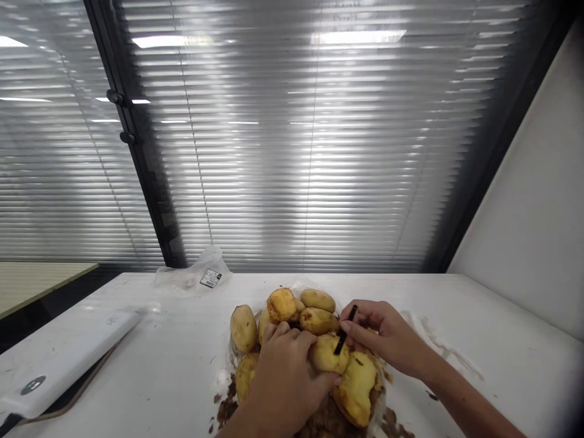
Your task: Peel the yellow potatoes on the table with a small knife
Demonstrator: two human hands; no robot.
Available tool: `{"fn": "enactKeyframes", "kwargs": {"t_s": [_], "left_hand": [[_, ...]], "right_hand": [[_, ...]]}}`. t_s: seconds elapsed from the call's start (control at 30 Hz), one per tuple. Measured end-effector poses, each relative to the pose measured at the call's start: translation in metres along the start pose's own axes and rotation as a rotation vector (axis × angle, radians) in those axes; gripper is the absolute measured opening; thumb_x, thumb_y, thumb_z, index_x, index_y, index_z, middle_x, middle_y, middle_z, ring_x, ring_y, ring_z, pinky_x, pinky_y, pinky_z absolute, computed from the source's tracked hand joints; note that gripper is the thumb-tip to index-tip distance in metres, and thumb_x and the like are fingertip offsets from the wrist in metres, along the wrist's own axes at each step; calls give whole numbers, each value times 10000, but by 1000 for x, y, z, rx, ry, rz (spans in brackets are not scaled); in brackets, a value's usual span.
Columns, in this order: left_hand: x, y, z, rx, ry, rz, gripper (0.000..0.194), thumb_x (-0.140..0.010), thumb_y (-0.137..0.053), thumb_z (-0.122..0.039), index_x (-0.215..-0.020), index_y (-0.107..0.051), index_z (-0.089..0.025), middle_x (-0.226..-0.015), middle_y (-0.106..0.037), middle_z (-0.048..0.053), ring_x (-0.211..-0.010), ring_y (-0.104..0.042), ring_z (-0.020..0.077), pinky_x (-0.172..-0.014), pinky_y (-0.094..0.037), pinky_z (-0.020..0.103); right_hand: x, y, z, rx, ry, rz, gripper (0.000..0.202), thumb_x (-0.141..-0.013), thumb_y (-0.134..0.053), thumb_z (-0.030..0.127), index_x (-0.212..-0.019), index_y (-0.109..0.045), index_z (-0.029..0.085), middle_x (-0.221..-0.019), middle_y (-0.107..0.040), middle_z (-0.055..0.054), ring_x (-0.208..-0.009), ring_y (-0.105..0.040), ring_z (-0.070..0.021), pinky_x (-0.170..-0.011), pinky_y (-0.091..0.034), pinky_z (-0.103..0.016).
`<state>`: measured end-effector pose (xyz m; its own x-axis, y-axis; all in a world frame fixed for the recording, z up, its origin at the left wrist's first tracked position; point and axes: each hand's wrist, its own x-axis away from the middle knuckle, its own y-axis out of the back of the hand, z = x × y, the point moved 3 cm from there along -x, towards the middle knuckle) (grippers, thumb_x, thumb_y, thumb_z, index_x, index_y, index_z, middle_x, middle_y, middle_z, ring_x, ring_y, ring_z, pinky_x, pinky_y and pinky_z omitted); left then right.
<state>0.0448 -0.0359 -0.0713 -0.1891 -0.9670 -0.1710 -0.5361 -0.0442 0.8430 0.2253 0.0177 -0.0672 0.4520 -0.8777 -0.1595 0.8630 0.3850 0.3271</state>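
My left hand point(289, 374) is wrapped round a partly peeled potato point(329, 354), with the thumb below it and fingers over its left side. A slim black peeler point(345, 330) is pinched between the thumb and fingers of my right hand point(381, 331). Its lower end lies against that potato; I cannot make out the blade. Just below sits a larger potato point(356, 389), pale yellow with rough brown patches. Several more potatoes lie behind and to the left, among them a cut-faced one point(281, 305) and a smooth one point(243, 328).
Brown peelings point(227, 407) lie around and under the potatoes, on clear plastic. A crumpled plastic bag point(196, 274) with a label is at the back left. A long white device point(73, 362) with a cable lies left on the white table point(173, 365). Thin clear plastic point(440, 340) lies right.
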Motion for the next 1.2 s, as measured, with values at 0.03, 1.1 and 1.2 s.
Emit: {"fn": "enactKeyframes", "kwargs": {"t_s": [0.03,1.1,1.2], "left_hand": [[0,0,1,2,0,-3,391,-660,-799,-463,-968,-722,-235,-970,-713,43,-1013,-556,302,-1025,-342,518],[0,0,-1,6,5,5,375,-676,-780,-425,-984,-721,-219,-966,-715,50,-1014,-560,303,-1024,-366,517],[-1,1,-2,-21,3,-6,387,-641,-800,-442,-948,-722,-219,-957,-718,54,-1001,-563,316,-1008,-372,526]], "right_hand": [[0,-1,0,0,-3,-5,277,-826,-704,450,-789,-624,188,-590,-619,-2,-567,-577,-160,-533,-441,-260],[-4,-16,-12,3,43,-104,285,-933,-499,466,-819,-545,209,-613,-654,-11,-520,-597,-162,-511,-483,-279],[-4,-12,-10,130,65,-161,257,-939,-495,422,-817,-556,205,-609,-656,-15,-523,-589,-161,-518,-475,-279]]}}
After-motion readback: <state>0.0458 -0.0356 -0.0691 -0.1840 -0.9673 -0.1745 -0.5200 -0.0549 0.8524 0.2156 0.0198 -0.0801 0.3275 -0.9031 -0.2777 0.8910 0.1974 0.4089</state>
